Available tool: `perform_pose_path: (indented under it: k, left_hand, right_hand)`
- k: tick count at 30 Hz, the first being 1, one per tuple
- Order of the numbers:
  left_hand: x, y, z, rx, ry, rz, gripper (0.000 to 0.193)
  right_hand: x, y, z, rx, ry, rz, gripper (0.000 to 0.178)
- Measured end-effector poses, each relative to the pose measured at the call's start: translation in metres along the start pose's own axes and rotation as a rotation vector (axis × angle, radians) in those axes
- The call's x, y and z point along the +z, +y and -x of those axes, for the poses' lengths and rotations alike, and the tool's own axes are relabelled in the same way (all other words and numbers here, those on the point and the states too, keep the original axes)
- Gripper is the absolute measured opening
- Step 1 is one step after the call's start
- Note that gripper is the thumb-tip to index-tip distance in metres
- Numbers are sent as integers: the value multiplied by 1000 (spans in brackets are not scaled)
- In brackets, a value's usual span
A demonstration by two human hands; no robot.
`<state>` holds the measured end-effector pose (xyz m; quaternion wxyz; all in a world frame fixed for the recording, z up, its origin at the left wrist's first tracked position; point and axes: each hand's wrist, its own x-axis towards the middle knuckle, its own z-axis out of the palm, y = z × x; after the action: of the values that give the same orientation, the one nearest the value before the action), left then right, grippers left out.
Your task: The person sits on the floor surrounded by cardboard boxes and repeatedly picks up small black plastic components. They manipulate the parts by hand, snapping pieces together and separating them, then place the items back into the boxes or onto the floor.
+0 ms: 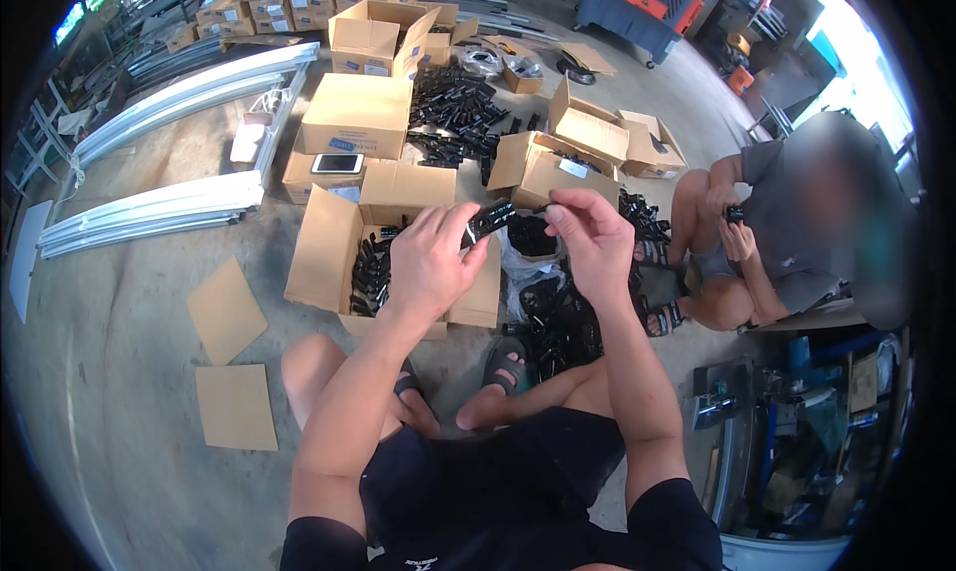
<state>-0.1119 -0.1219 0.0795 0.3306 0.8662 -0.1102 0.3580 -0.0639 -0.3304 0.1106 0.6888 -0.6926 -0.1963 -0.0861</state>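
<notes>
1. Our dark shirt (498, 551) lies nearest; beyond it, we hold a black part (488, 223) raised between both hands.
2. Our left hand (435, 255) grips that part, its free end pointing right; we do well to keep it steady.
3. Our right hand (595, 240) is pinched, apparently on a small dark piece (544, 210) near that end; we should keep the two aligned and in clear sight.
4. Below, at left, we have the open carton (324, 242) of black parts; at right, a clear bag (518, 284) holds dark pieces.
5. Farther right, a co-worker's hands (737, 240) hold another black item (734, 214).
</notes>
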Motion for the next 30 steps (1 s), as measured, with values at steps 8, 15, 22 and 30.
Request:
perform_pose_path:
  k: [8,15,22,30]
  left_hand:
    - [-10,26,12,96,45,-87,39]
    - [-2,8,22,174,99,-78,37]
    - [-2,-15,29,129,38,-98,37]
    - [0,-33,35,-11,-30,-100,38]
  right_hand:
    - [20,-13,31,-549,-69,554,21]
    - [36,3,25,-747,-195,702,25]
    - [54,31,22,-721,-234,759,27]
    - [63,44,12,-581,-301,695,37]
